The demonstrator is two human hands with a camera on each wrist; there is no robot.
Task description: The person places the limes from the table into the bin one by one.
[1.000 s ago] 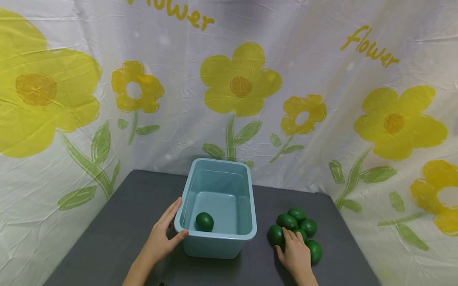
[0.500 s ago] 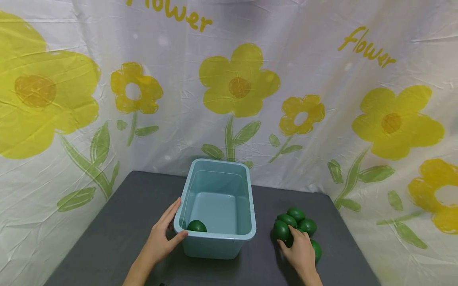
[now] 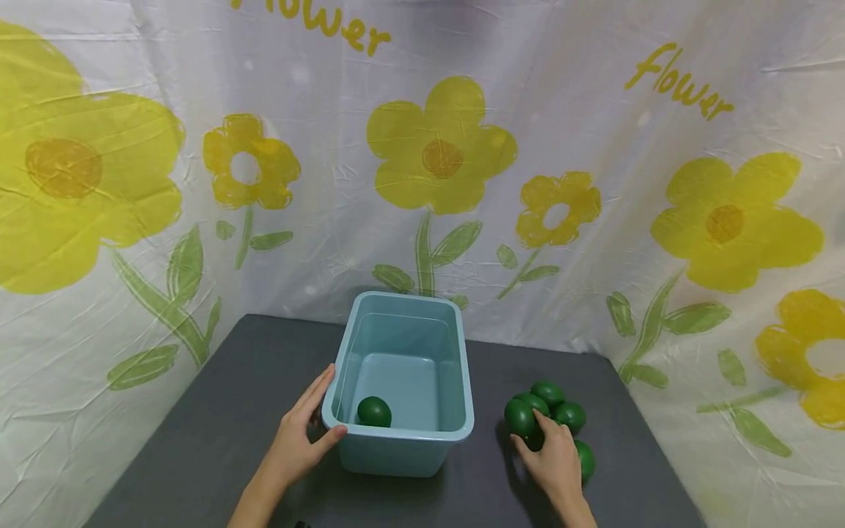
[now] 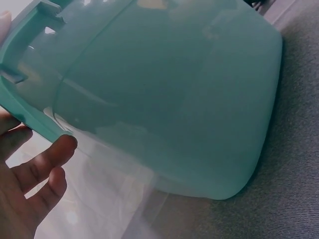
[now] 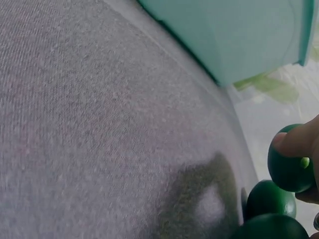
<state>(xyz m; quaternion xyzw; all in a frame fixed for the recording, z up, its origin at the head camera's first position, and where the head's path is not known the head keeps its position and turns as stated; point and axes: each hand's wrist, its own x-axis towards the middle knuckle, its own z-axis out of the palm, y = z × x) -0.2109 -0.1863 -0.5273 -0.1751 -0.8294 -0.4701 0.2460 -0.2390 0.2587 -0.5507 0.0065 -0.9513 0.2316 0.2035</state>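
Observation:
A light blue plastic tub [image 3: 405,453] stands on the table with one dark green avocado [image 3: 374,412] lying inside near its front wall. My left hand [image 3: 298,438] holds the tub's near left corner, thumb on the front rim and fingers along the left side; the left wrist view shows fingertips [image 4: 65,147] at the rim. To the tub's right, my right hand [image 3: 551,455] pinches a glossy avocado [image 3: 518,418] between thumb and fingers. In the right wrist view this avocado [image 5: 289,167] sits above others, its pale stem spot showing.
Several more avocados [image 3: 571,416] lie bunched around the right hand, partly hidden by it. Dark grey cloth covers the table [image 3: 475,411]. Behind and beside it hangs a white curtain [image 3: 330,242] printed with yellow flowers.
The right hand has closed its fingers on an avocado at the left of the bunch and shifted it slightly. The avocado in the tub rolled left, then back right. The left hand stays put.

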